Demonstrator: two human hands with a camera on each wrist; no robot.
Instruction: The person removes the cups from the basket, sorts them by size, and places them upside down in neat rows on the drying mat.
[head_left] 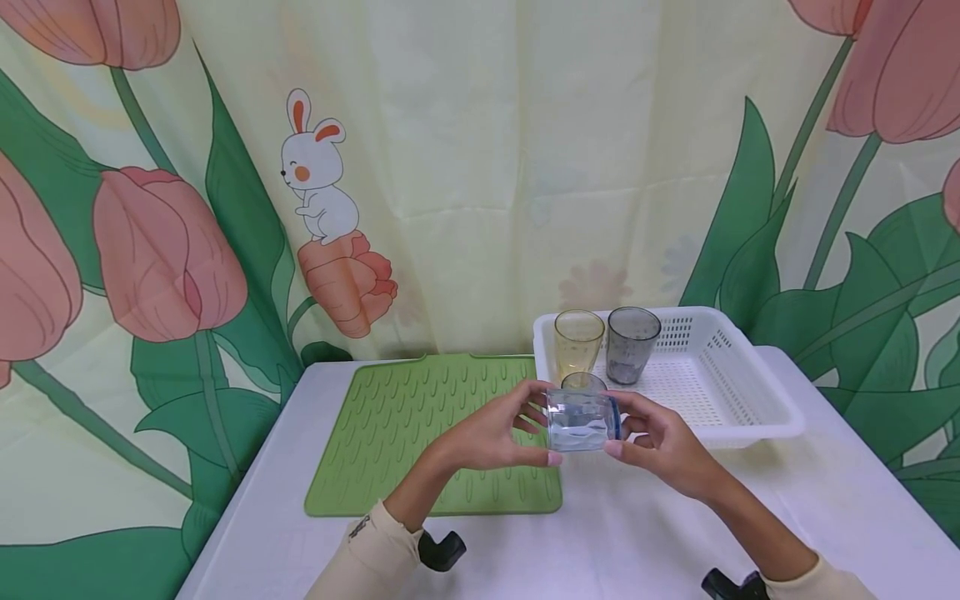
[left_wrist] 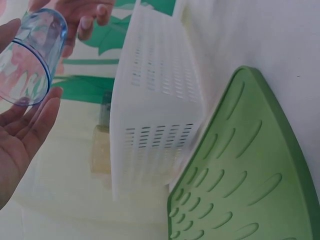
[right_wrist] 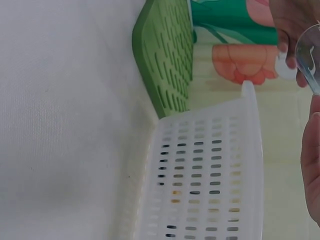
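Observation:
A clear bluish drinking glass (head_left: 583,421) lies sideways in the air between the two hands. The left hand (head_left: 498,429) grips its left end between thumb and fingers, while the right hand (head_left: 660,437) holds the right end the same way. In the left wrist view the glass (left_wrist: 52,32) shows a blue rim, with thumb and fingers of the left hand (left_wrist: 22,145) around it. Only part of the glass (right_wrist: 309,55) and of the right hand (right_wrist: 312,170) enters the right wrist view.
A white perforated basket (head_left: 750,375) stands behind the hands at right. In it are a yellow glass (head_left: 579,337), a grey glass (head_left: 633,342) and another glass (head_left: 583,381), mostly hidden. Left of it, a green ridged mat (head_left: 397,433) lies on the white table (head_left: 270,500).

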